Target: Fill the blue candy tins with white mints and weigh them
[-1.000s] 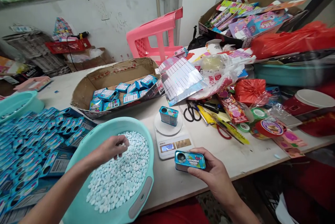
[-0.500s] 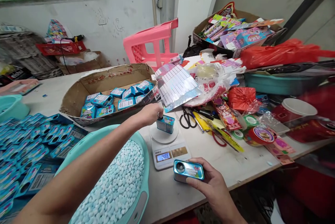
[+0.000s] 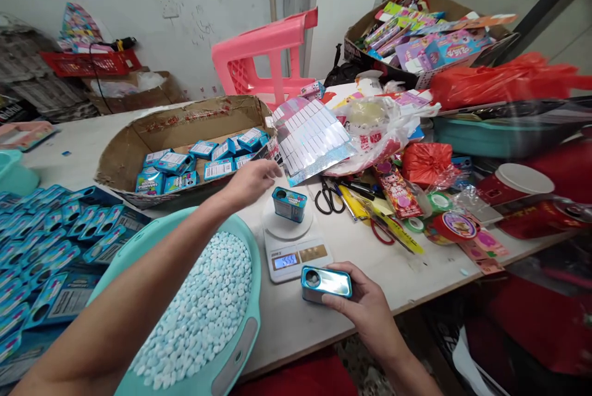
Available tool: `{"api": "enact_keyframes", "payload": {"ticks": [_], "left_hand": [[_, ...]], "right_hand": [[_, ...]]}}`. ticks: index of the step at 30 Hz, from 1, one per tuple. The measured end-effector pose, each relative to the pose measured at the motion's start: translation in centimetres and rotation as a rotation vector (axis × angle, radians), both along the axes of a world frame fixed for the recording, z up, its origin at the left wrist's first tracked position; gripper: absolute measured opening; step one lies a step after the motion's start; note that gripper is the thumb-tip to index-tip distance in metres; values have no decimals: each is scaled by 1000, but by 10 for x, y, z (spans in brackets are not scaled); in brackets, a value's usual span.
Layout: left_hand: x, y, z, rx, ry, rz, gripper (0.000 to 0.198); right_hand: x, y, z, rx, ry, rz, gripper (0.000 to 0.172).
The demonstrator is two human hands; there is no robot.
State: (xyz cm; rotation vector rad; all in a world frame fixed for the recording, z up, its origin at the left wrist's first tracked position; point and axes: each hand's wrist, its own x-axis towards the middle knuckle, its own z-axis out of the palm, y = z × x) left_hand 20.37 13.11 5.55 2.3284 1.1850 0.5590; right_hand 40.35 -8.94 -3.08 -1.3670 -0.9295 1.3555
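My right hand (image 3: 358,303) grips a blue tin (image 3: 326,284) over the table's front edge side; candies show in the round hole in its top. On the white plate of a digital kitchen scale (image 3: 296,259) stands another blue tin (image 3: 289,203), upright, with a dark round hole in its lid. My left hand (image 3: 254,183) hovers just left of and above that tin, apart from it; its fingers are smeared by motion. Below my left forearm, a turquoise basin (image 3: 250,346) holds many small pale blue and white candies (image 3: 208,297).
Rows of blue tins (image 3: 46,254) stand at left. A cardboard box (image 3: 185,121) behind the basin holds more tins. To the right lie black-handled scissors (image 3: 329,198), a yellow cutter (image 3: 398,232), tape rolls and packaging. A pink stool (image 3: 263,50) stands behind.
My left hand has lifted off the tin on the scale and moved up and left. The scale's reading has changed. My right hand still holds its tin. The view has shifted a little.
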Motion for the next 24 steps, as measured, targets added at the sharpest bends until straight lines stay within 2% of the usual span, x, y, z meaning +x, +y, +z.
{"api": "enact_keyframes", "payload": {"ticks": [4, 7, 11, 16, 18, 21, 22, 24], "left_hand": [[-27, -3, 4, -51, 20, 86, 21], [-38, -8, 4, -90, 82, 96, 23], [-36, -14, 1, -145, 96, 53, 24], [-19, -15, -4, -145, 41, 2, 25], [-9, -16, -10, -94, 36, -44, 33], [8, -19, -29, 37, 89, -181, 58], [13, -20, -37, 64, 132, -213, 61], [21, -21, -49, 74, 229, -195, 54]], "right_hand": [[2, -3, -3, -13, -16, -18, 40], [2, -4, -5, -31, -13, -12, 41], [2, -6, -4, -33, -19, -14, 41], [2, -8, -3, -21, -46, -38, 41], [3, -9, -5, -24, -55, -34, 41], [3, -8, -8, -18, -65, -33, 42], [3, -7, -8, -9, -65, -32, 42], [3, -2, -6, 20, -71, -37, 42]]}}
